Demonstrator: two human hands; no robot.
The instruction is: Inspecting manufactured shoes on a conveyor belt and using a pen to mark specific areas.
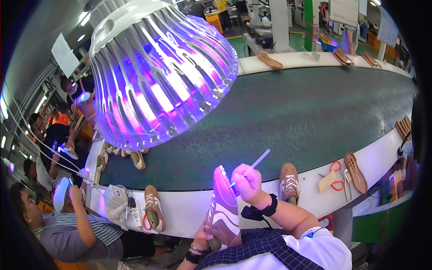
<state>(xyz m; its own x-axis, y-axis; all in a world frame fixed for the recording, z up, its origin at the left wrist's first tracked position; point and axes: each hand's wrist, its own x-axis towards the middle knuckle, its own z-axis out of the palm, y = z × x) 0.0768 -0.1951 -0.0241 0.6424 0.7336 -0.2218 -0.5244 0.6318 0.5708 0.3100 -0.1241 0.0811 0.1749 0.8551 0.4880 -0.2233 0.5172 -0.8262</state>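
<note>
Purple light from a large ribbed lamp (pixel 162 72) washes over a brown and white shoe (pixel 222 209) held upright at the near edge of a long conveyor belt (pixel 292 112). The left hand (pixel 204 236) grips the shoe from below at its heel end, fingers wrapped around it, with beaded bracelets on the wrist. The right hand (pixel 246 182) is curled tight around a thin white pen (pixel 258 161), its tip touching the shoe's upper edge near the toe, just beside the fist. A black band sits on the right wrist.

Right of the grip, another brown shoe (pixel 289 182) stands on the white ledge (pixel 189 209) of the belt, and farther right lie red-handled scissors (pixel 335 173) and a brown sole (pixel 355 166). Left of the grip, a brown shoe (pixel 153 207) rests on the same ledge, with more shoes beyond it under the lamp. A person in a striped shirt (pixel 85 227) sits to the far left, well apart from the hands. Across the belt, soles (pixel 270 60) lie on the far ledge.
</note>
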